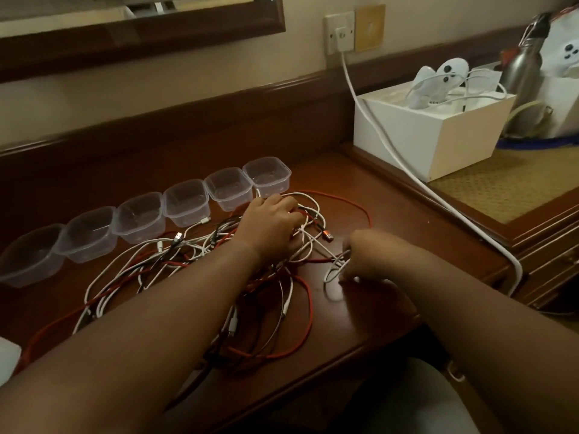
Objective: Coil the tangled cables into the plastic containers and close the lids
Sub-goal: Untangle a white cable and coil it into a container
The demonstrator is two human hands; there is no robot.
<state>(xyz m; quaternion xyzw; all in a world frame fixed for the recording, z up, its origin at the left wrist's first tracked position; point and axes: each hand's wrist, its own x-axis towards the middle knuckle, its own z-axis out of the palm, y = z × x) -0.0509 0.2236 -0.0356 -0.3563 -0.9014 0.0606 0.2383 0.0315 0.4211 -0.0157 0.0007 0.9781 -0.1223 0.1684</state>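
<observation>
Dark polished wood forms the desk (360, 189), backed by a pale wall with a framed mirror (141, 29) at eleven o'clock and a wall socket (340, 32) at one o'clock, from which a thick white lead (407, 170) runs down over the desk's right edge. At two o'clock a white box (429, 136) holds white controllers, with a steel bottle (523, 67) just behind it. Six clear plastic containers (138, 217) stand in a row, lidless, running from nine o'clock up toward twelve. Near the middle of the desk, just in front of that row, sprawls the tangle of cables (194, 264), white, red and black, loops crossing each other. Both forearms reach in from six o'clock. The left hand (275, 227) rests on the far side of the heap with fingers curled down into the strands; whether it grips one I cannot tell. The right hand (354, 261), at the tangle's three o'clock edge, pinches a small loop of white cable (333, 267).
</observation>
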